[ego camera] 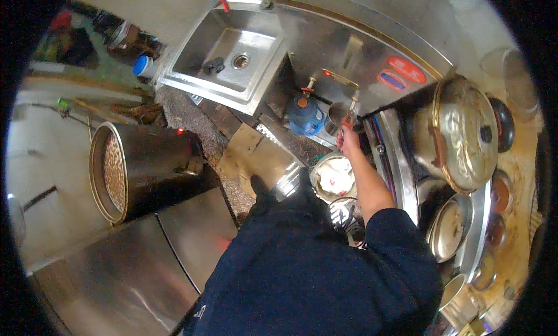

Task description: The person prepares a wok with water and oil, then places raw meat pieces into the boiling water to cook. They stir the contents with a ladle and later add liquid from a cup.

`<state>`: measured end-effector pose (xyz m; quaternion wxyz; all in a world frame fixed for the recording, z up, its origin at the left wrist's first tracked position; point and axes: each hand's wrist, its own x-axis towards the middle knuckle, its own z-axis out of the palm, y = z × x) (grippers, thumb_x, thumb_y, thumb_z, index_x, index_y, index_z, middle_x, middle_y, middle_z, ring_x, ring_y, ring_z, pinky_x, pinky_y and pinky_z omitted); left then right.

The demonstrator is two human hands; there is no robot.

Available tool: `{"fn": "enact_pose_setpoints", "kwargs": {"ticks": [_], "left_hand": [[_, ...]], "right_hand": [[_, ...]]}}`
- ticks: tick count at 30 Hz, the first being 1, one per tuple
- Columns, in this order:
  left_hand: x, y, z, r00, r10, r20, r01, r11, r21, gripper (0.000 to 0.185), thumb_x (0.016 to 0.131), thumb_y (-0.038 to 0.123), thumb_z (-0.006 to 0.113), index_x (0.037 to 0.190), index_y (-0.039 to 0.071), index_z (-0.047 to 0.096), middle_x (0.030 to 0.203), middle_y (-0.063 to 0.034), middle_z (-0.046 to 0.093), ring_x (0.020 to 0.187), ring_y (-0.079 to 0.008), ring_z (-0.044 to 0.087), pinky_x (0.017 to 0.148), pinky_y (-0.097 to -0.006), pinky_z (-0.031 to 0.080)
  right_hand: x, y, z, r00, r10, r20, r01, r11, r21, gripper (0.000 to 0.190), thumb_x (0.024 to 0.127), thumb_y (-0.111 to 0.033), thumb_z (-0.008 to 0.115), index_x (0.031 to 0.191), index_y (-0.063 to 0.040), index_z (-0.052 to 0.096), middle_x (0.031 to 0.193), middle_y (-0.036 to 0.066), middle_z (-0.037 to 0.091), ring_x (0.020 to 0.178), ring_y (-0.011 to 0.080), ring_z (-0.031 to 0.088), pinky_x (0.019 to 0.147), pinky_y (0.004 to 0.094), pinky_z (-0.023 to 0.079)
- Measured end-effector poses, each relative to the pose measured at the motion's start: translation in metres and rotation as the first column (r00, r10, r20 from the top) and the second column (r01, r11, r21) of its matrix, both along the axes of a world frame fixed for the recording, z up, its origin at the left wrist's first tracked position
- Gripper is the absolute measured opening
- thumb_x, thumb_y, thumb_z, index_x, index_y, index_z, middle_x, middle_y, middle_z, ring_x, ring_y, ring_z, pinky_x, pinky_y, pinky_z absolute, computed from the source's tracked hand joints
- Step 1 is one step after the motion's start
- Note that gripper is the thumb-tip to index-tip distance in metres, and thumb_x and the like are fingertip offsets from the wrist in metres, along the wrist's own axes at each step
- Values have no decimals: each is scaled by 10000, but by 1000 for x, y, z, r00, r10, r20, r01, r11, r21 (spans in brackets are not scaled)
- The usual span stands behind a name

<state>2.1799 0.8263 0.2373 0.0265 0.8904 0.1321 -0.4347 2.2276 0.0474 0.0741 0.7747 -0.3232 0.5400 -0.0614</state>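
Observation:
My right hand (347, 140) reaches forward and grips the red handle (347, 120) of a brass tap (353, 101) on the steel front panel. Just beyond the fingers, a metal pot (336, 116) stands low beneath this tap, partly hidden. Left of the pot is a blue plastic water jug (306, 113), under a second brass tap (311, 83). Below my forearm sits a bucket (314, 185) with a white plastic liner or bag inside; glare hides its contents. My left hand is out of view.
A stainless sink (261, 96) stands ahead, holding a dark scrubber (213, 66). To the left is a tall steel pot (157, 161) with speckled contents. Flattened cardboard (257, 155) covers floor by my feet. Large lidded pots (466, 131) line the right side.

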Motion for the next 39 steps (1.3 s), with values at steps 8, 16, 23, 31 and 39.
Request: {"fn": "enact_pose_setpoints", "kwargs": {"ticks": [8,16,23,31,39], "left_hand": [[76,-24,-18,981,-192,27,193,977,-85,448,938,264,611,1360,117,569,1182,-228,706,1111,-418,669,921,-504,530],[192,-136,-6,913,-388,122,405,894,-190,463,950,246,588,1396,127,543,1171,-229,704,1073,-431,675,903,-496,532],[244,-334,9,704,-657,268,705,605,-370,514,964,187,561,1464,102,477,1052,-195,705,923,-304,697,823,-400,539],[248,-475,-13,868,-494,-52,330,652,-683,574,986,228,607,1494,32,427,1071,-127,702,910,-221,711,777,-382,569],[216,-596,7,906,-267,-328,-31,731,-682,426,985,213,620,1375,73,524,1070,-117,692,883,-231,715,728,-339,566]], "right_hand": [[0,7,-4,999,-52,-17,51,998,-41,373,993,-395,577,703,-162,555,582,-20,515,481,135,477,443,304,351],[-10,16,-6,995,-95,-7,94,989,-112,329,1037,-343,549,784,-134,568,648,-21,509,514,120,461,440,299,348],[-18,18,-3,993,-106,51,113,978,-177,347,1001,-353,576,782,-85,591,559,30,503,421,144,437,402,315,354],[-20,20,-23,995,-100,-14,92,956,-277,360,1014,-362,580,797,-75,588,603,24,529,476,140,473,423,325,363],[-22,23,-48,987,-46,-155,-68,751,-657,420,968,-380,565,802,-4,650,657,127,626,617,282,611,621,430,485]]}}
